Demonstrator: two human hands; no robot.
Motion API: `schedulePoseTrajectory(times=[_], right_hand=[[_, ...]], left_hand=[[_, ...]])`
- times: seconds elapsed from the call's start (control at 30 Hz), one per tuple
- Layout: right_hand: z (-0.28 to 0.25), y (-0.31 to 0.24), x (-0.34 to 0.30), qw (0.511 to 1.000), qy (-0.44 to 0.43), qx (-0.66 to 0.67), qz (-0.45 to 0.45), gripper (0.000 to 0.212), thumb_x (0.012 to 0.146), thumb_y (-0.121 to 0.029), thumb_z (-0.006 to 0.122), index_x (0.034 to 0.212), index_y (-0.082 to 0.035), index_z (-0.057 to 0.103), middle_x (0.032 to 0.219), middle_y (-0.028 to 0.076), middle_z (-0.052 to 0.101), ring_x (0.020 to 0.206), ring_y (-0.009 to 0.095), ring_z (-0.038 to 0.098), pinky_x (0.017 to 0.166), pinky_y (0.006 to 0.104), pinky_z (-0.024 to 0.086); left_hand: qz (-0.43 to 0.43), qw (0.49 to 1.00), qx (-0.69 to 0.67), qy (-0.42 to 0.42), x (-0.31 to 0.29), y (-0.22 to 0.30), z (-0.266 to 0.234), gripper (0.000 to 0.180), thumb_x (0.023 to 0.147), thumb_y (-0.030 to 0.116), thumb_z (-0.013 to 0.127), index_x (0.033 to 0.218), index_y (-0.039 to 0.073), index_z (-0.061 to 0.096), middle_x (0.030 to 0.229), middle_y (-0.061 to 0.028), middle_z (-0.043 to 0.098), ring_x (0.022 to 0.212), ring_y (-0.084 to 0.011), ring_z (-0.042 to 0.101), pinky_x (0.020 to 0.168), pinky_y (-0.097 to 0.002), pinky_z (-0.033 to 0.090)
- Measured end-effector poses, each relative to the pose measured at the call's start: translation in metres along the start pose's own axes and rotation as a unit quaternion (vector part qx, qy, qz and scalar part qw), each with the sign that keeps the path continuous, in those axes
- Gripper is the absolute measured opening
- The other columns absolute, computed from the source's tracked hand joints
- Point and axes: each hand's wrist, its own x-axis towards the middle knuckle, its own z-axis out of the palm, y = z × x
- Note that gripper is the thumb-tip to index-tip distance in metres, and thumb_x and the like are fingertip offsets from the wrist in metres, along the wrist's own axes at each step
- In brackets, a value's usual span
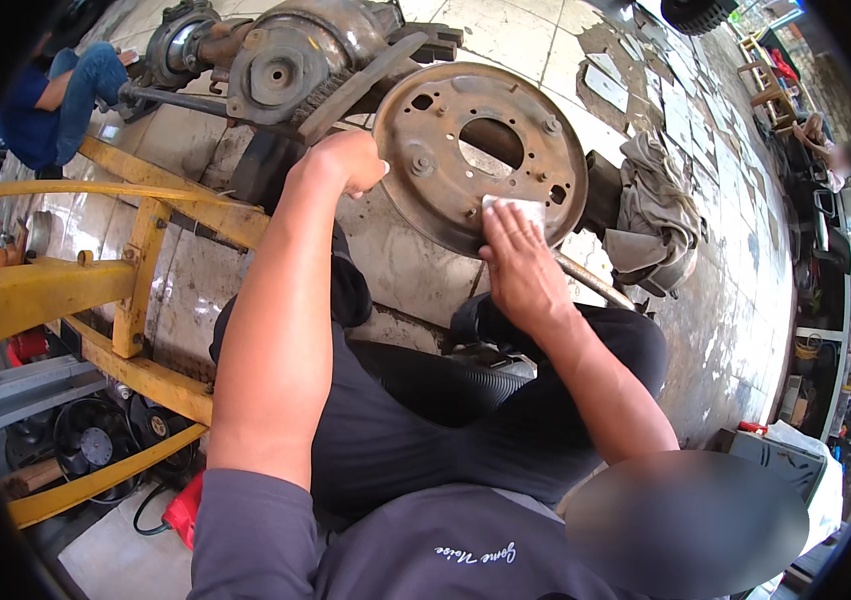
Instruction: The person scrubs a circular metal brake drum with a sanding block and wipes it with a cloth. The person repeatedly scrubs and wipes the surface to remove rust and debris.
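A round rusty brake backing plate [446,120] stands on the end of a grimy axle housing [286,65] in front of me. My right hand [518,258] presses a small white pad of sandpaper or cloth [516,207] flat against the plate's lower edge. My left hand [348,160] is closed around the plate's left rim, next to the axle. My legs in dark trousers are folded under the plate.
A yellow metal frame [136,290] runs along my left. A grey rag [656,210] lies on the tiled floor to the right of the plate. Another person in blue sits at the far left [56,100]. Fans, shelves and clutter line the edges.
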Motion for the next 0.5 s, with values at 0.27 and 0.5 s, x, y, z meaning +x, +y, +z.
schedulePoseTrajectory(times=[0.27, 0.5], right_hand=[[0.002, 0.003, 0.001, 0.999, -0.007, -0.020, 0.029, 0.052, 0.103, -0.025, 0.041, 0.146, 0.005, 0.036, 0.154, 0.024, 0.034, 0.146, 0.038, 0.027, 0.119, 0.0490, 0.024], [-0.002, -0.003, -0.002, 0.999, -0.006, 0.000, 0.047, 0.050, 0.102, -0.022, 0.043, 0.145, 0.003, 0.038, 0.152, 0.023, 0.037, 0.145, 0.038, 0.029, 0.118, 0.0487, 0.027]], left_hand=[[0.017, 1.000, 0.011, 0.009, 0.004, -0.004, 0.006, 0.040, 0.096, 0.031, 0.057, 0.080, -0.003, 0.071, 0.075, -0.0140, 0.070, 0.073, -0.0248, 0.067, 0.078, -0.0388, 0.050], [0.009, 1.000, 0.005, 0.008, 0.002, -0.004, 0.006, 0.040, 0.096, 0.030, 0.057, 0.078, -0.002, 0.071, 0.074, -0.0137, 0.070, 0.075, -0.0255, 0.067, 0.079, -0.0398, 0.050]])
